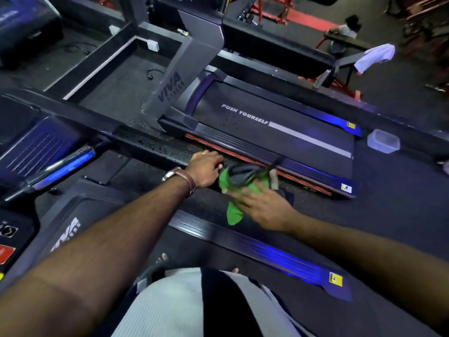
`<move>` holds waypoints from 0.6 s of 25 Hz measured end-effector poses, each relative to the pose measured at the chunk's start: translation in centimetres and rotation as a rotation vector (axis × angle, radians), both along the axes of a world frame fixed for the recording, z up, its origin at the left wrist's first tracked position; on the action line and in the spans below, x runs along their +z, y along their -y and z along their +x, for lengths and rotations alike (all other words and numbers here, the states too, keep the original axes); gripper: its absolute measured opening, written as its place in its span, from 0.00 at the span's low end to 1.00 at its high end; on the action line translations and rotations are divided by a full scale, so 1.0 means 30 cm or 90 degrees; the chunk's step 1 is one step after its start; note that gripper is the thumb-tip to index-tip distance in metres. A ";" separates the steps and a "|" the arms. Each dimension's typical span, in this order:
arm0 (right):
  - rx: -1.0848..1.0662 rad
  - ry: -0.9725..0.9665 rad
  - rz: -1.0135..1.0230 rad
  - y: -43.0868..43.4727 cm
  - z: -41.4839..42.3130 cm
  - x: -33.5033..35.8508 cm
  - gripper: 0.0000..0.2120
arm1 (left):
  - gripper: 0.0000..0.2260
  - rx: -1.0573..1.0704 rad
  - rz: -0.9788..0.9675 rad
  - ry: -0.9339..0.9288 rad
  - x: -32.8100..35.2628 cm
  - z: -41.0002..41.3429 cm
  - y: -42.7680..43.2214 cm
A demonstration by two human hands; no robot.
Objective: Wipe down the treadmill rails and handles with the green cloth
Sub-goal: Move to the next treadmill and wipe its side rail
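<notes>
Green cloth (233, 215) — bright green, crumpled, one corner hanging down below my right hand (263, 206). It lies bunched on the end of the dark handrail (150, 147) that runs across in front of me; a blurred dark and grey shape sits over its upper part, and I cannot tell what that is.

Right hand: fingers spread, palm down, pressed onto the cloth; the picture is smeared there.

Left hand (206, 170): fingers curled down over the rail just beside the cloth, gripping the rail; a watch (178, 177) with a brown strap on the wrist.

Handrail surface: black, speckled with small droplets to the left of my left hand.

Writing — neighbouring treadmill belt (279, 132): "PUSH YOURSELF" in white, followed by a pale stripe. Its grey upright (170, 88): "VIVA" in dark letters, a smaller line beneath too blurred to read. My own treadmill's upright (65, 233): "VIVA" again in white, partly cut off by my arm. Yellow stickers (336, 279) on the side-rail ends, unreadable.
</notes>
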State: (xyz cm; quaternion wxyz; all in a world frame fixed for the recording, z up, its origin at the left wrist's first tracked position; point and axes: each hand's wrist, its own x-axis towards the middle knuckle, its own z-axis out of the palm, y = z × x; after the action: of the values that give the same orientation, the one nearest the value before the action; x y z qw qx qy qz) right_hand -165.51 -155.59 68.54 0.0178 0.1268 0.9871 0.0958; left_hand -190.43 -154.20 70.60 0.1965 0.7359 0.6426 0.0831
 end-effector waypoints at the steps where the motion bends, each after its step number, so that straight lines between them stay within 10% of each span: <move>1: -0.052 0.007 -0.005 -0.008 0.000 0.029 0.26 | 0.11 -0.010 0.010 0.020 -0.001 -0.007 0.001; 7: -0.432 -0.179 -0.333 -0.045 -0.135 0.121 0.31 | 0.23 -0.054 0.081 -0.050 0.028 -0.176 -0.011; 15: -0.732 -0.015 -0.895 -0.278 -0.206 0.174 0.21 | 0.22 -0.067 0.019 -0.116 0.012 -0.247 -0.020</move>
State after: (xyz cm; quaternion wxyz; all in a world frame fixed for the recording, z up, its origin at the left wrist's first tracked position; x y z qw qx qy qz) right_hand -171.70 -147.26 73.74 0.1258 0.5608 0.6026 -0.5537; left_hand -197.86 -153.61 70.97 0.1307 0.7758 0.6171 0.0149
